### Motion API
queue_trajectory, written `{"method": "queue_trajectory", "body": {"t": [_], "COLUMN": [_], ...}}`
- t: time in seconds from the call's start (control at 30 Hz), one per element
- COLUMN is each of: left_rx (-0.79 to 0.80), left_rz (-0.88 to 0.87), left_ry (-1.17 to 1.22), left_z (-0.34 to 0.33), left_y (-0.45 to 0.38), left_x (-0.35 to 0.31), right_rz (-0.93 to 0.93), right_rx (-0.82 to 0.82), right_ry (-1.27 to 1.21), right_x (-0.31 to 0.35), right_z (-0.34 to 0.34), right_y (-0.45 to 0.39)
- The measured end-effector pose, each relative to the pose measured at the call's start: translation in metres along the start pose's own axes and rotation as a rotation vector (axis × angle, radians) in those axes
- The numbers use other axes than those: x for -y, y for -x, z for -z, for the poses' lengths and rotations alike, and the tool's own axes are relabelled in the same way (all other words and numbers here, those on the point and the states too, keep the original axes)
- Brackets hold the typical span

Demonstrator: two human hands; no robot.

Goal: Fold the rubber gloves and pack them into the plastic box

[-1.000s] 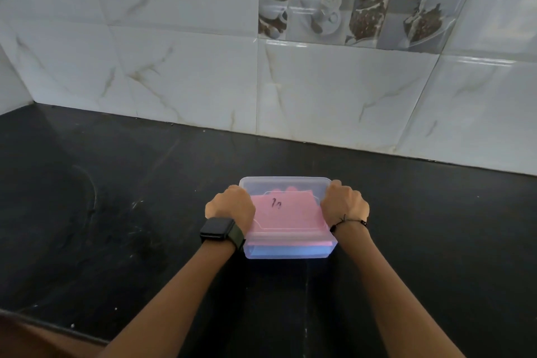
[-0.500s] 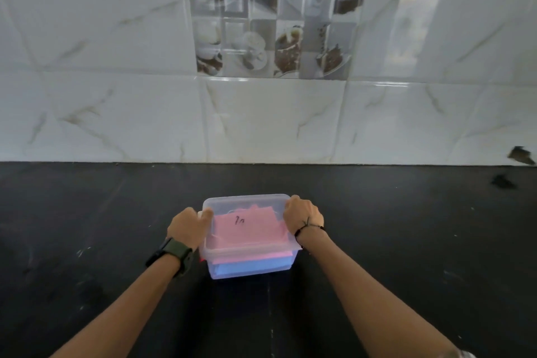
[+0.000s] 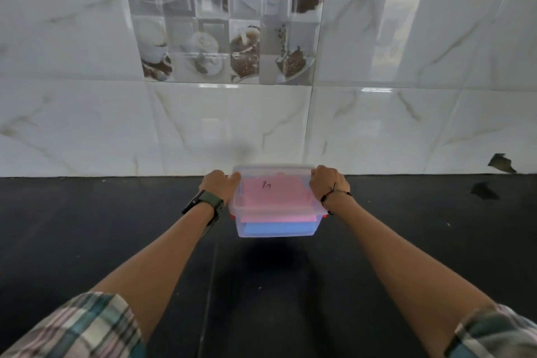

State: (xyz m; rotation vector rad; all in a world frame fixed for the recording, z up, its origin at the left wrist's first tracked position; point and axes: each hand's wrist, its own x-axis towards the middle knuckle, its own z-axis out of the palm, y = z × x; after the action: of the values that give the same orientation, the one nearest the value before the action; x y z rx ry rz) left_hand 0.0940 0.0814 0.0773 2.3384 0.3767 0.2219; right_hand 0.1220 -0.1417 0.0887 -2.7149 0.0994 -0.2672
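Box: the clear, rectangular plastic box with a lid (image 3: 276,200) sits far out on the black stone worktop (image 3: 87,227), close to the white marble-look tiled wall (image 3: 232,131); whether it rests fully on the stone or is lifted a little I cannot tell, though a dark shadow lies just in front of it.
Contents: pink folded rubber gloves (image 3: 273,193) lie on top with a blue folded layer (image 3: 279,227) beneath, both inside the box under the lid.
Left hand (image 3: 218,186): its grip is clenched on the box's left end, thumb over the lid corner; a dark wristwatch (image 3: 207,202) is on that wrist.
Right hand (image 3: 328,183): grip closed over the right end of the lid, a thin black cord bracelet (image 3: 334,193) at the wrist.
Stage: packing looks done; this seems to be securing the lid or placing the box.
How to do it well: press evenly on both ends so the lid seats square, and check the red side clips (image 3: 327,213) catch.
Risk: uneven pressure could skid the light box on the smooth stone, or leave one corner unsealed.
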Motion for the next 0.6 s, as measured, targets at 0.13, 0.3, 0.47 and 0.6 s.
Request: {"method": "queue_trajectory", "body": {"t": [0.13,0.3,0.47,0.6], "left_rx": [-0.007,-0.037,-0.014,-0.005], "left_rz": [0.072,0.144,0.179,0.177], "left_ry": [-0.006,-0.031,-0.069,-0.079], "left_z": [-0.036,-0.051,-0.055,-0.059], "left_y": [-0.015,-0.027,-0.036,-0.040], "left_x": [0.001,0.007,0.013,0.022], "right_rz": [0.014,0.024,0.026,0.013], "right_rx": [0.077,0.136,0.149,0.117], "right_ry": [0.003,-0.004,0.000,0.028], "right_x": [-0.024,-0.030,-0.031,-0.028], "right_z": [-0.023,-0.048,-0.065,-0.068], "right_y": [-0.029,-0.053,-0.062,-0.060]}}
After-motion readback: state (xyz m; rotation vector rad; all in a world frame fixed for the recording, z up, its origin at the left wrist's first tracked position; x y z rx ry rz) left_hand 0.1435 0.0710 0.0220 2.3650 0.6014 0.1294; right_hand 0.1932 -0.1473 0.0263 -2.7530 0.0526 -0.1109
